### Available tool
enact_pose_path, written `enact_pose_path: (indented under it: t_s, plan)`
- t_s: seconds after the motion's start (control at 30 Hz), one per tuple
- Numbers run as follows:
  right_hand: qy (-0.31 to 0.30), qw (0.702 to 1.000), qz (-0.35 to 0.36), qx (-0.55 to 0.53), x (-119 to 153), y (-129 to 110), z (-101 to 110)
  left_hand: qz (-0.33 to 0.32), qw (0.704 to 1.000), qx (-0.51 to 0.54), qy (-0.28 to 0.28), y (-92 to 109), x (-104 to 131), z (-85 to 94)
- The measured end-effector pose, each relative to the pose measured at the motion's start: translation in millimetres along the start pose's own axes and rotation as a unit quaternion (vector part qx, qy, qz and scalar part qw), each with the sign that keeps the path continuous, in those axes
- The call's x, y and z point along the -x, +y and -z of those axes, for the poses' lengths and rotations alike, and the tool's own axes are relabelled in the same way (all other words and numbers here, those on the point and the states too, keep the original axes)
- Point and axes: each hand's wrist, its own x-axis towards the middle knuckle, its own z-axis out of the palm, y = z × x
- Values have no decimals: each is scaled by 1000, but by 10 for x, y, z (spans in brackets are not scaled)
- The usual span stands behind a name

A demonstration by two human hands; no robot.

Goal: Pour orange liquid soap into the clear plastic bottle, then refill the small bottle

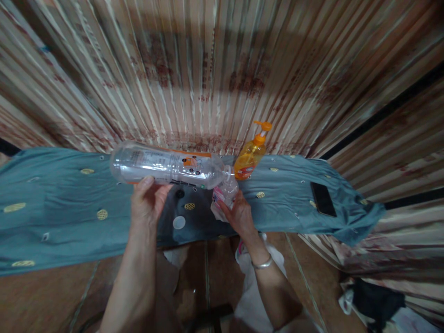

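Note:
My left hand (149,196) is closed around the lower part of a large clear plastic bottle (163,165), which lies nearly level with its neck to the right. The bottle's mouth meets the top of a smaller clear plastic bottle (227,192) with a pink label. My right hand (239,212) grips this small bottle, and its fingers cover part of it. Whether liquid runs between the two, I cannot make out. Just behind the mouths stands an orange pump bottle (249,159) with yellow liquid.
A teal patterned cloth (69,194) covers the narrow table. On it lie a white round lid (179,223), a small dark cap (179,193) and a black phone (323,199) at the right. Pleated curtains (194,69) hang behind; dark cloth (378,300) lies lower right.

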Motion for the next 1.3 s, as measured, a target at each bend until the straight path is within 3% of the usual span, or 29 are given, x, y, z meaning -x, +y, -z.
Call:
enact_pose_path:
  t_s: [1.3]
  plan:
    - [1,1000,4,11,-5,2,-4,3,1000,24,-4,-5,-8,-5]
